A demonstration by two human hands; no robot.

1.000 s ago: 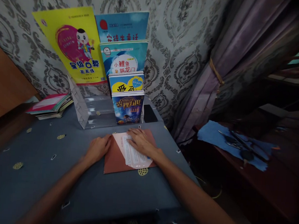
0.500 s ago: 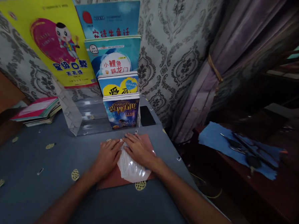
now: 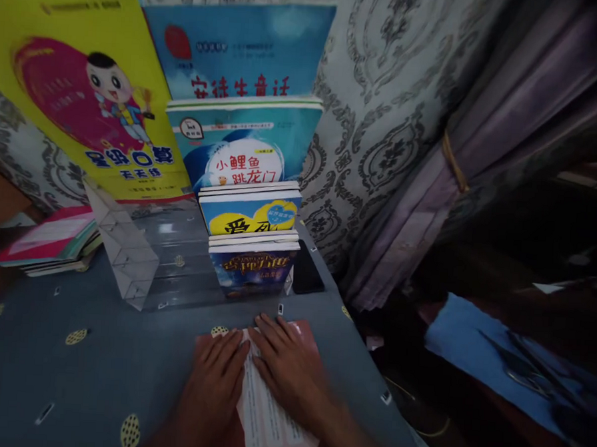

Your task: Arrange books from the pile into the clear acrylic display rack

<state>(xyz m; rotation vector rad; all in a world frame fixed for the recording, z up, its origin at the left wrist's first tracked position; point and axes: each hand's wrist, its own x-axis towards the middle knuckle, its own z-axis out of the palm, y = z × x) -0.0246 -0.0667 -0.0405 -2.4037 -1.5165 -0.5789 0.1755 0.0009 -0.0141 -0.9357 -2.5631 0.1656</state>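
My left hand (image 3: 216, 374) lies flat with its fingers stretched out over the left part of a reddish-brown flat cover (image 3: 309, 333). On its right side rests my right hand (image 3: 287, 366), also flat, fingers slightly spread. Between and below the hands shows a white sheet (image 3: 267, 409) with columns of small print, lying on the cover. Both hands touch the sheet's edges and the cover; neither grips anything. The sheet's lower end is cut off by the bottom of the view.
Behind the hands, a clear stepped stand (image 3: 131, 268) holds several upright books, with a dark blue book (image 3: 253, 271) in front. A black phone (image 3: 307, 267) lies beside it. Stacked booklets (image 3: 47, 237) sit left. Right of the table edge, a blue cloth (image 3: 472, 353) carries dark tools.
The view has come closer and tilted, so the stand looks larger and the hands sit lower in the picture. Both hands still rest flat on the sheet and cover.
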